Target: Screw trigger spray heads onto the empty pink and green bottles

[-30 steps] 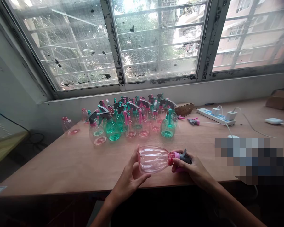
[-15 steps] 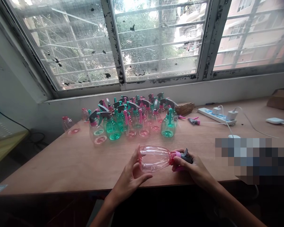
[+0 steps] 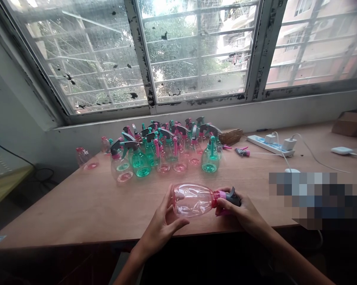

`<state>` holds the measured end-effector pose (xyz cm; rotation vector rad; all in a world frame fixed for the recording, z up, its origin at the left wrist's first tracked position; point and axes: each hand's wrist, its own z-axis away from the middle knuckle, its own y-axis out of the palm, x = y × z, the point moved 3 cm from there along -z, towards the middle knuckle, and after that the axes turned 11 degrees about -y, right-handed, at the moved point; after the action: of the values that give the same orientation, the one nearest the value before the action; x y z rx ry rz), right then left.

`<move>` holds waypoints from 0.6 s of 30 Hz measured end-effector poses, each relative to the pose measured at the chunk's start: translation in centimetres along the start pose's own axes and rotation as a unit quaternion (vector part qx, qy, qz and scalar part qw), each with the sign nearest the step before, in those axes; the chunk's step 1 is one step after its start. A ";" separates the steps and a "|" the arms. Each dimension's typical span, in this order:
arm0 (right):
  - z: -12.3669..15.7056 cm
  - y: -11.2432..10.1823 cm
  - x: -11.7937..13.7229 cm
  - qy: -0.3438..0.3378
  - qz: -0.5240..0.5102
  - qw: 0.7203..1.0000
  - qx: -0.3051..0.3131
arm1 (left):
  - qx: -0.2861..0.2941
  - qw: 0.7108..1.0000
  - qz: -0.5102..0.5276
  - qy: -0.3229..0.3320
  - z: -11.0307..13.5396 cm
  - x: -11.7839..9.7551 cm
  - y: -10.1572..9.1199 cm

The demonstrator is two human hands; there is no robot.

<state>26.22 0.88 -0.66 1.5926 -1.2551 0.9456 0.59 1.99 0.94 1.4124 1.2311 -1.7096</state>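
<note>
I hold a clear pink spray bottle (image 3: 193, 200) on its side just above the near edge of the wooden table (image 3: 86, 206). My left hand (image 3: 162, 225) cups the bottle's base, fingers and thumb wrapped around it. My right hand (image 3: 240, 211) is closed around the pink collar and dark grey trigger head (image 3: 233, 196) at the bottle's neck.
Several assembled pink and green spray bottles (image 3: 166, 148) stand grouped at the back below the window. A lone pink bottle (image 3: 82, 156) stands far left. A loose trigger head (image 3: 243, 152), a white power strip (image 3: 270, 145) with cables and a cardboard box (image 3: 349, 123) lie to the right.
The bottle has turned slightly in my hands. Both hands stay in nearly the same place.
</note>
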 end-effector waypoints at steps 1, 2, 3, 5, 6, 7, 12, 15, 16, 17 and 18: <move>0.0 0.0 0.0 -0.001 0.002 1.000 0.000 | 0.004 1.000 0.003 -0.005 0.0 0.0 0.0; 0.0 -0.1 -0.1 -0.002 0.006 1.000 -0.001 | 0.005 1.000 0.002 -0.005 0.0 0.1 0.0; 0.0 -0.2 -0.1 -0.002 0.010 1.000 -0.004 | 0.002 1.000 -0.003 0.001 -0.1 0.1 0.0; 0.0 -0.3 -0.3 0.002 0.015 1.000 -0.010 | -0.017 1.000 -0.015 0.020 0.0 0.1 0.0; 0.0 -0.4 -0.4 0.005 0.013 1.000 -0.013 | -0.025 0.999 -0.018 0.028 0.0 0.1 0.0; 0.0 -0.4 -0.4 0.008 0.010 1.000 -0.016 | -0.026 0.999 -0.019 0.032 0.0 0.1 0.0; 0.0 -0.3 -0.3 0.007 0.013 1.000 -0.002 | -0.005 1.000 -0.020 0.002 0.1 -0.1 0.0; 0.1 -0.3 -0.2 0.004 0.013 1.000 -0.004 | -0.005 1.000 -0.026 0.000 -0.1 -0.2 0.0; 0.1 -0.3 -0.3 0.004 0.010 1.000 -0.007 | -0.008 1.000 -0.025 0.006 -0.1 -0.2 0.1; 0.1 -0.4 -0.3 0.006 0.007 1.000 -0.011 | -0.012 1.000 -0.023 0.015 -0.1 -0.1 0.1; 0.1 -0.4 -0.4 0.009 0.005 1.000 -0.013 | -0.016 0.999 -0.020 0.022 -0.1 -0.1 0.2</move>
<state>26.50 1.00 -1.13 1.5552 -1.2583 0.9441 0.81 2.02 1.03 1.4233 1.3122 -1.6861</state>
